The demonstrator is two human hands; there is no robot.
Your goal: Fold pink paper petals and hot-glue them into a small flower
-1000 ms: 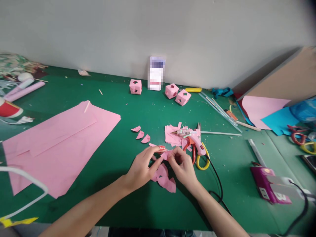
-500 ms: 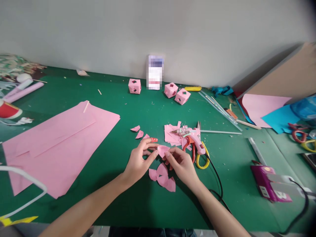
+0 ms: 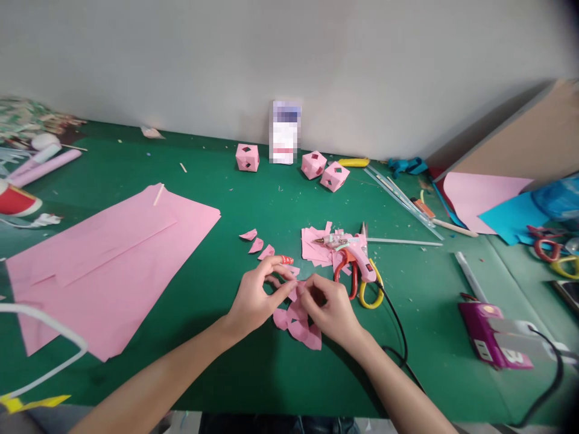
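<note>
Over the middle of the green table, my left hand [image 3: 259,294] and my right hand [image 3: 333,306] meet, thumbs and forefingers pinched on a small pink paper piece [image 3: 293,295]. Fingers cover most of it. A red wrapping circles one left fingertip. Just below lie joined pink paper petals [image 3: 298,329], partly under my right hand. Beyond my left hand are several loose folded paper pieces [image 3: 256,245]. To the right of my hands, a pink glue gun [image 3: 360,250] rests on red-and-yellow-handled scissors [image 3: 373,296] and a stack of pink paper cutouts [image 3: 312,248].
Three pink paper cubes [image 3: 247,158] with cut-out holes stand near the wall, beside a blurred upright card [image 3: 284,132]. Large pink sheets [image 3: 113,271] cover the left side. A purple power unit [image 3: 491,334] with a black cable sits at right, and a white curved tube [image 3: 67,337] at left.
My fingers have come closer together and slightly lower. The pink paper piece, plainly visible between them before, has turned and is now mostly covered.
</note>
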